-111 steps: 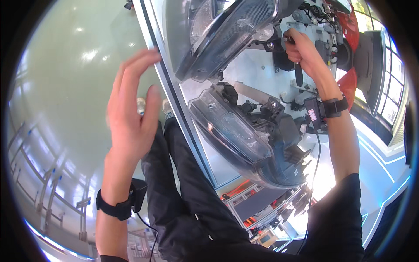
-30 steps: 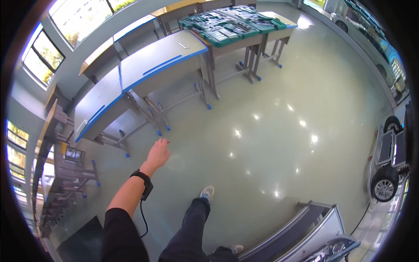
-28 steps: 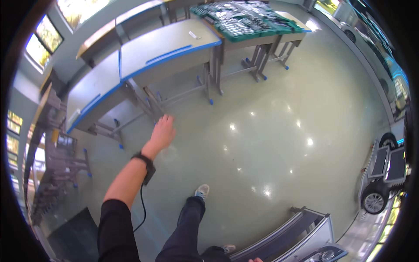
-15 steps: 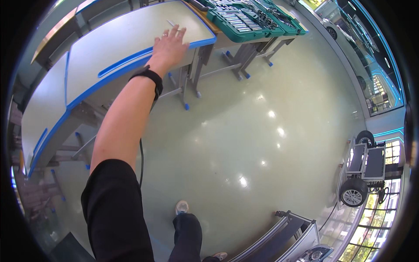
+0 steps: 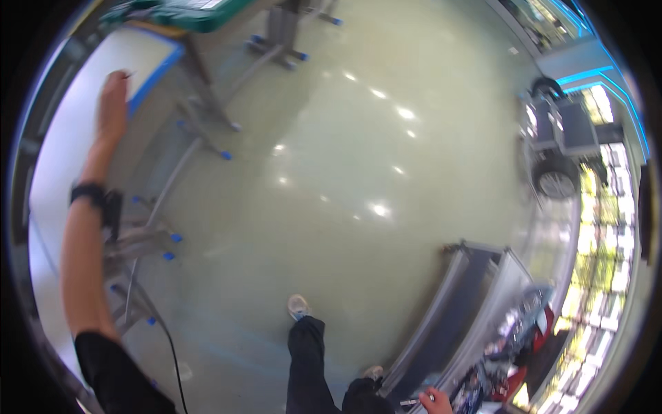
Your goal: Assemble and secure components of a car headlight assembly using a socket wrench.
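My left hand [image 5: 114, 103], with a black band on the wrist, is over the white table [image 5: 65, 127] near its blue-edged corner. Its fingers are closed in a pinch, and a thin, small metallic piece [image 5: 130, 74] pokes out at the fingertips; blur hides its kind. At the lower edge, my right hand [image 5: 436, 401] is partly in view. It is closed around a short silver-and-dark metal tool [image 5: 411, 401] whose far end points left. A green tool case [image 5: 207, 17] lies beyond the white table, mostly cut off by the upper edge.
Grey table legs with blue feet [image 5: 225, 156] stand left on the pale shiny floor. A dark cable [image 5: 174, 352] runs down there. At lower right is a metal-framed stand [image 5: 441, 324] beside car parts [image 5: 514, 338]. Farther right stands a wheeled chassis [image 5: 558, 148].
The view has swung right, so the table and tool case sit farther left. My left hand has gone from spread fingers to a pinch on a small piece. My right hand has come into view.
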`<action>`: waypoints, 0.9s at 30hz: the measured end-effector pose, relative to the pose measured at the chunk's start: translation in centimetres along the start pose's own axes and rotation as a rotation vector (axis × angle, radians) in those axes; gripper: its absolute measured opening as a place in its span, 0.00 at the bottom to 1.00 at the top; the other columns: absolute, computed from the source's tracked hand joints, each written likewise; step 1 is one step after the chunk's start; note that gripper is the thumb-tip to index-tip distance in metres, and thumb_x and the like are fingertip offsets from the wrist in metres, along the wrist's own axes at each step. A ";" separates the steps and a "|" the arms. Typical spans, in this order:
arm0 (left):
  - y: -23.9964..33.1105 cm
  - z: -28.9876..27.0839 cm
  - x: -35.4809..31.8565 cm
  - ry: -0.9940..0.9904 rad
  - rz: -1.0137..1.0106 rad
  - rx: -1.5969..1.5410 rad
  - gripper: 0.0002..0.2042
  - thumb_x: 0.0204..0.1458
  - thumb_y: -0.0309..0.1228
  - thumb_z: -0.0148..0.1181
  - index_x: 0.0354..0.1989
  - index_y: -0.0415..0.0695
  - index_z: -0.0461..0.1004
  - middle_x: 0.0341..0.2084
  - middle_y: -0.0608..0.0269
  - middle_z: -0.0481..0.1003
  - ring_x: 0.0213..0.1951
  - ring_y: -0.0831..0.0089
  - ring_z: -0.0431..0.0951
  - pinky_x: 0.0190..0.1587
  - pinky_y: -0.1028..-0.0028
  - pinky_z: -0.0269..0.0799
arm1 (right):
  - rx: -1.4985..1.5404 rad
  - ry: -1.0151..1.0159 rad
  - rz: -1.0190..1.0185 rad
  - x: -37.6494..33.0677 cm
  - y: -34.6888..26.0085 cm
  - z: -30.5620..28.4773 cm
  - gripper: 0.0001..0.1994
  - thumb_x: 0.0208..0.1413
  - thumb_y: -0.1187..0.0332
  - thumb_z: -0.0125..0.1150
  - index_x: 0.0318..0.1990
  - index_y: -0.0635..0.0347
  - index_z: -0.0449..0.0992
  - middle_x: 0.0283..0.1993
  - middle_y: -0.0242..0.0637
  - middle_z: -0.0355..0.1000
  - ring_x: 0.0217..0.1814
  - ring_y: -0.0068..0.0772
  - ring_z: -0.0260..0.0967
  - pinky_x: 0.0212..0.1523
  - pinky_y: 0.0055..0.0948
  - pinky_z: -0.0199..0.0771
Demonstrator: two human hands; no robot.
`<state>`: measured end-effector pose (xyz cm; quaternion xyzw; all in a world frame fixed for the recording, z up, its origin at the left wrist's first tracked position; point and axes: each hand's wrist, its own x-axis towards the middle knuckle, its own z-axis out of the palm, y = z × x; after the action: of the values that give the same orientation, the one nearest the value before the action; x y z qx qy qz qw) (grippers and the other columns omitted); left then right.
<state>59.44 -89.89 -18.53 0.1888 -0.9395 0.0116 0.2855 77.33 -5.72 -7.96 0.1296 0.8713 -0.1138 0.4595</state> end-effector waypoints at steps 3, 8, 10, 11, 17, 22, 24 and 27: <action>10.3 -1.7 -5.3 -0.156 -0.259 -0.587 0.13 0.60 0.32 0.42 0.45 0.36 0.69 0.39 0.55 0.73 0.44 0.71 0.72 0.46 0.75 0.65 | 0.211 -0.030 0.020 -3.4 -0.7 -0.2 0.14 0.52 0.60 0.57 0.27 0.63 0.71 0.18 0.33 0.64 0.24 0.23 0.59 0.27 0.26 0.60; 28.0 -9.7 -21.9 -0.526 -0.616 -1.393 0.10 0.61 0.35 0.40 0.41 0.42 0.63 0.31 0.64 0.66 0.29 0.78 0.65 0.34 0.78 0.64 | 0.419 0.082 -0.075 -4.5 3.7 2.6 0.14 0.53 0.60 0.56 0.27 0.63 0.70 0.19 0.37 0.62 0.23 0.22 0.56 0.25 0.27 0.59; 38.6 -12.3 -28.6 -0.969 -0.954 -1.631 0.11 0.60 0.38 0.43 0.35 0.43 0.64 0.27 0.65 0.65 0.28 0.78 0.65 0.31 0.78 0.64 | 0.493 -0.019 0.140 -5.6 4.2 2.3 0.15 0.53 0.58 0.55 0.27 0.63 0.71 0.18 0.38 0.63 0.23 0.24 0.60 0.25 0.28 0.61; 42.5 -13.6 -32.4 -1.168 -0.961 -1.774 0.11 0.61 0.37 0.43 0.33 0.42 0.65 0.26 0.64 0.65 0.27 0.78 0.66 0.31 0.78 0.64 | 0.542 -0.041 0.154 -6.0 5.6 3.3 0.13 0.53 0.60 0.55 0.33 0.62 0.72 0.19 0.37 0.64 0.24 0.24 0.61 0.27 0.27 0.62; 60.2 -26.2 -42.0 -2.043 -1.100 -1.878 0.11 0.61 0.32 0.38 0.31 0.40 0.63 0.25 0.61 0.65 0.26 0.74 0.64 0.31 0.73 0.64 | 0.885 -0.212 -0.035 -9.3 14.9 4.5 0.24 0.55 0.65 0.53 0.60 0.55 0.59 0.27 0.30 0.69 0.30 0.24 0.66 0.35 0.24 0.65; 69.8 -31.9 -48.4 -2.323 -1.102 -1.964 0.10 0.61 0.32 0.39 0.34 0.38 0.64 0.26 0.62 0.64 0.29 0.75 0.64 0.35 0.75 0.63 | 0.999 -0.221 -0.188 -10.7 24.6 5.0 0.14 0.58 0.66 0.50 0.46 0.65 0.71 0.27 0.32 0.69 0.30 0.22 0.66 0.35 0.23 0.66; 74.1 -33.6 -50.4 -2.341 -1.115 -2.033 0.10 0.61 0.32 0.39 0.34 0.39 0.64 0.28 0.63 0.64 0.30 0.76 0.64 0.36 0.75 0.63 | 1.004 -0.142 -0.221 -11.6 28.9 3.3 0.13 0.58 0.64 0.49 0.39 0.65 0.73 0.25 0.31 0.68 0.28 0.21 0.65 0.32 0.23 0.65; 80.8 -35.8 -52.6 -2.316 -0.946 -2.092 0.10 0.61 0.32 0.39 0.35 0.38 0.65 0.29 0.63 0.65 0.32 0.76 0.66 0.37 0.74 0.64 | 0.994 0.016 -0.243 -12.9 35.3 1.3 0.14 0.58 0.61 0.49 0.30 0.64 0.74 0.21 0.29 0.66 0.25 0.20 0.63 0.29 0.22 0.63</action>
<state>89.50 8.09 -10.06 -0.0861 0.0989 0.8189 0.5588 97.08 25.50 -0.74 0.2313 0.7243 -0.5658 0.3191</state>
